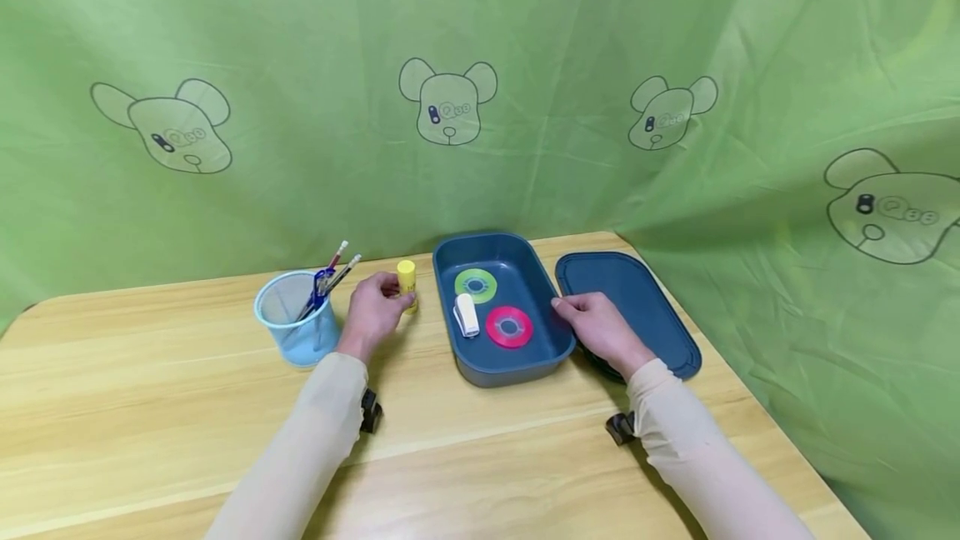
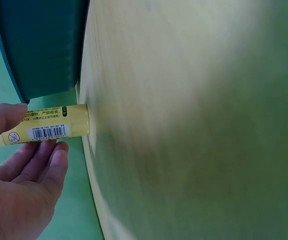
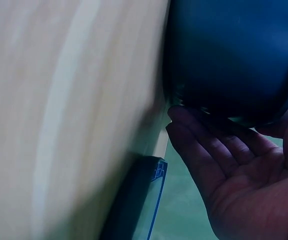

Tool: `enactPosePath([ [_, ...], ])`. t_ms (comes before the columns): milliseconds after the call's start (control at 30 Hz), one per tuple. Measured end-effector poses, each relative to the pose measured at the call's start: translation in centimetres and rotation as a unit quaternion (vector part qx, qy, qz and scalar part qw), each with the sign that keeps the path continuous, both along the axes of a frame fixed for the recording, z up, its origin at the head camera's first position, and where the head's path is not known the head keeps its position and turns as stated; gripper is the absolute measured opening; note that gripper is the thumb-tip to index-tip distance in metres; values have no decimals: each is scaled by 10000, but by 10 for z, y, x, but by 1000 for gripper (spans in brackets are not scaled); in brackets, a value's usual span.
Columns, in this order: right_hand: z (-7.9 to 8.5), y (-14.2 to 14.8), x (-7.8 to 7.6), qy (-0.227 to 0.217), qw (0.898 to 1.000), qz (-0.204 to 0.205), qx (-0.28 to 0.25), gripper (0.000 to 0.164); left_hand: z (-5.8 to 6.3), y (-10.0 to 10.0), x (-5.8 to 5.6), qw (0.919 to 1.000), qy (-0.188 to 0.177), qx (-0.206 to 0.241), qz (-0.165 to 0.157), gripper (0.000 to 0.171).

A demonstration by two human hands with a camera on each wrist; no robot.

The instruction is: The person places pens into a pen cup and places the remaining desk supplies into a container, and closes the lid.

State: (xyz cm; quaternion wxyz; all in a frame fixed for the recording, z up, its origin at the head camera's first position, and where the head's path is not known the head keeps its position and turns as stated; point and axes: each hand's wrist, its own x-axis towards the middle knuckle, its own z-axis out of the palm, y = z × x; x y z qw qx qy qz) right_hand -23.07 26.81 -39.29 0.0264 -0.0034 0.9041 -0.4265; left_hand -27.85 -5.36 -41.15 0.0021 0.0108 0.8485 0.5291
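My left hand has its thumb and fingers on either side of a yellow glue stick, which is upright with its base right at the tabletop. A barcode label shows on the glue stick in the left wrist view. With my right hand I grip the right rim of a dark blue plastic box, thumb over the edge and fingers along the outer wall. Inside the box lie a white stapler, a green tape roll and a pink tape roll.
Left of my left hand stands a light blue mesh pen cup with pencils and blue-handled scissors. The dark blue lid lies right of the box, partly behind my right hand. A green curtain borders the wooden table.
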Motion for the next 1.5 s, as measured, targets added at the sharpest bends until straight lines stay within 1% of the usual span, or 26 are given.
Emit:
enactPosePath([
  [167, 0, 1, 0, -8, 10000, -11, -6, 37, 0, 2, -1, 10000, -24, -79, 32, 40],
  [367, 0, 0, 0, 12, 10000, -39, -2, 37, 0, 3, -1, 10000, 17, -36, 80, 36],
  [533, 0, 0, 0, -21, 10000, -24, -20, 38, 1, 3, 2, 9998, 119, 103, 132, 33],
  [733, 0, 0, 0, -43, 10000, -19, -23, 37, 4, 3, 6, 9993, 253, 264, 58, 32],
  [800, 1, -1, 0, -35, 10000, -17, -20, 37, 6, 3, 8, 9988, 364, 319, 83, 32],
  [933, 1, -1, 0, -30, 10000, -22, -12, 37, 11, 5, 12, 9959, 741, 479, 203, 32],
  [1033, 1, -1, 0, -44, 10000, -33, -9, 36, 15, 9, 16, 9918, 1088, 619, 248, 32],
  [1200, 0, 0, 0, -42, 10000, -30, 14, 36, 21, 16, 22, 9847, 1598, 668, 215, 33],
  [1267, 0, 0, 0, -41, 10000, -36, 20, 36, 23, 18, 23, 9829, 1686, 716, 209, 34],
  [1400, 0, 0, 0, -48, 10000, -34, 16, 36, 29, 22, 23, 9807, 1697, 940, 230, 34],
  [1500, 0, 0, 1, -54, 10000, -51, -5, 37, 34, 27, 23, 9795, 1687, 1088, 183, 32],
])
